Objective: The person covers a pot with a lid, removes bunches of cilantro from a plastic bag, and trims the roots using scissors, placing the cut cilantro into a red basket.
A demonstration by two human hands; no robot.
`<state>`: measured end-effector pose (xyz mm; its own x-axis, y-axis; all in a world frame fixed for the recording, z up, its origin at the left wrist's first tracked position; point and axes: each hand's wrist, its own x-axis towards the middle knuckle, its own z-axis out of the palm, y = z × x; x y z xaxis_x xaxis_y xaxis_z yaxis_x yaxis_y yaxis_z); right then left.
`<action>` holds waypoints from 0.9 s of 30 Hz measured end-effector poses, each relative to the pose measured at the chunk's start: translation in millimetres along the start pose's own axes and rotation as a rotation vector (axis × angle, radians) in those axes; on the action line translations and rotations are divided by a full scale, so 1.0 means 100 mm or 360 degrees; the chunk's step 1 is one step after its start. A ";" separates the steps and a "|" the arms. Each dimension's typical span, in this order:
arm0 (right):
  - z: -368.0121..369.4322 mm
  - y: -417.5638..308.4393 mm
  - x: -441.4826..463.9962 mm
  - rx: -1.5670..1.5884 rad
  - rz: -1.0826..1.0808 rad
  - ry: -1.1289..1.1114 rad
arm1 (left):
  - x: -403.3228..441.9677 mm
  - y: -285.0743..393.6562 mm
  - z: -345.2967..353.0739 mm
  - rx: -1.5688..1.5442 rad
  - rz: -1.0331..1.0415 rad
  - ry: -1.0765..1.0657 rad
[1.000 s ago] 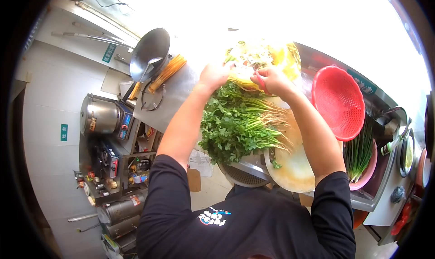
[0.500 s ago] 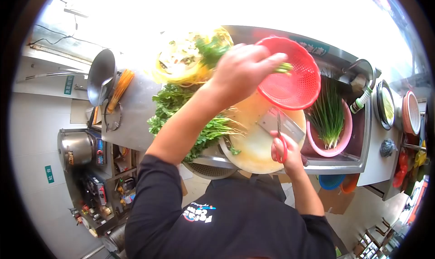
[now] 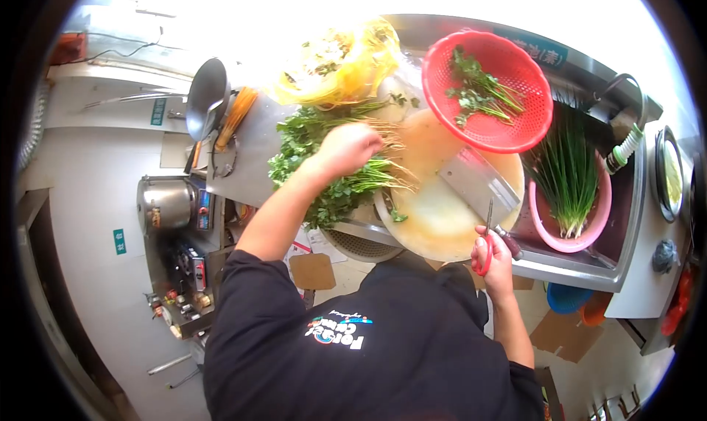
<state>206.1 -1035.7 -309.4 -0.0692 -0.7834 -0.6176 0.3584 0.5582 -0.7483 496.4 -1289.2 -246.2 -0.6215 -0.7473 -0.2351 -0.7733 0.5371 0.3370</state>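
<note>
My left hand (image 3: 349,150) is over the pile of cilantro (image 3: 313,135) on the counter, with its fingers curled down among the thin rooted stems. My right hand (image 3: 498,268) holds red-handled scissors (image 3: 482,257), blades pointing away from me, near the front of the round cutting board (image 3: 431,215). A cleaver (image 3: 475,178) lies flat on the board, its dark handle close to my right hand. Beyond the board, a red colander (image 3: 440,67) is tilted, with several cilantro sprigs (image 3: 482,89) inside it.
A yellow plastic bag (image 3: 368,67) of scraps lies behind the cilantro. In the sink at right, a pink basin (image 3: 604,200) holds long green onions (image 3: 563,170). A wok (image 3: 206,97) and a bundle of dry noodle-like sticks (image 3: 239,111) are at left.
My left hand has moved from above the red colander back to the cilantro pile. The sprigs it held now lie in the colander. My right hand still holds the scissors.
</note>
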 end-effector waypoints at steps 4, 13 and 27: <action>0.18 -0.10 0.18 -0.0108 0.0004 -0.0147 | -0.41 -0.25 0.57 0.0234 0.0150 0.0081; 0.60 -0.06 0.18 -0.0144 -0.0041 -0.0193 | -0.64 -0.15 0.85 0.0481 -0.0001 0.0237; 0.68 0.10 0.18 -0.0183 -0.0033 -0.0136 | -1.05 -0.58 0.20 -0.2047 -0.0549 0.0993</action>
<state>272.3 -1062.9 -311.9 0.0057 -0.8128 -0.5825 0.2484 0.5654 -0.7865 604.1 -1234.4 -258.9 -0.0216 -0.9868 -0.1602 -0.0199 -0.1598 0.9870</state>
